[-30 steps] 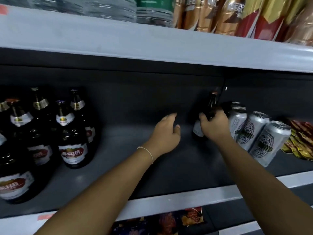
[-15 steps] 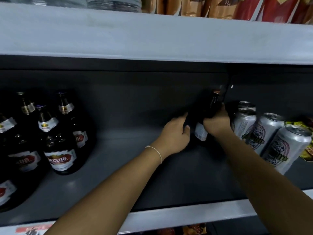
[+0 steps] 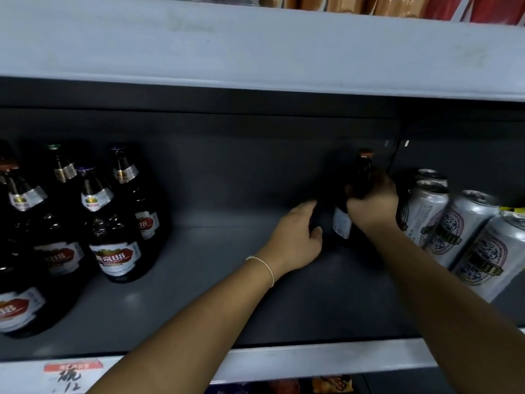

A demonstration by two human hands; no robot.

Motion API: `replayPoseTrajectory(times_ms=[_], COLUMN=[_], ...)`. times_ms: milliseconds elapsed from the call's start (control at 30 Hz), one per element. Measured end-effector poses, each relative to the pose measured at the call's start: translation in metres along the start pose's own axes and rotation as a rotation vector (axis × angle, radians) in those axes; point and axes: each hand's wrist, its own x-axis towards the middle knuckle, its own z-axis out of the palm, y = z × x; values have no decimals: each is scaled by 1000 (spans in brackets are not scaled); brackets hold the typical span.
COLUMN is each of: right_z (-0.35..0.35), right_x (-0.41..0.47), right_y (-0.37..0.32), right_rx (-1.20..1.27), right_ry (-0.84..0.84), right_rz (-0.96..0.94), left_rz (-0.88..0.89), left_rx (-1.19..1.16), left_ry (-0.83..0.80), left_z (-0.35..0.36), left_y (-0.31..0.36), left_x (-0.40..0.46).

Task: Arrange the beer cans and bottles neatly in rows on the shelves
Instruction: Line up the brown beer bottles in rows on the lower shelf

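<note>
A second ago the left hand (image 3: pixel 295 240) hovered open over the middle of the shelf (image 3: pixel 199 294), well apart from the dark bottle (image 3: pixel 353 200); it has since moved toward the shelf's back and now sits just beside the bottle's lower body, fingers curved toward it. The right hand (image 3: pixel 372 206) kept its grip on the bottle, which stands more upright than before.
</note>
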Motion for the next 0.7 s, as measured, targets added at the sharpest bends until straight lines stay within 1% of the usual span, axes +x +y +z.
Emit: replayPoseTrajectory(times_ms=[200,300,400,600,700], right_z=[3,1,5,18,29], right_x=[-36,-59,-84,-125,-142], right_y=[-39,-73,-107,-164,-187], right_rx=[132,188,226,273,286], right_ry=[18,-21,-67,-155,-208], right_rz=[-122,-123,-86,-31,-30], left_rz=[-55,-69,-108,-210,-214], left_rx=[3,-111,-253,-218,-226], left_ry=[22,28,96,259,319], left_z=[-13,-21,-31,-69,-87], left_y=[-10,-15,-26,-41,-55], left_x=[-9,-20,-34,-71,-89])
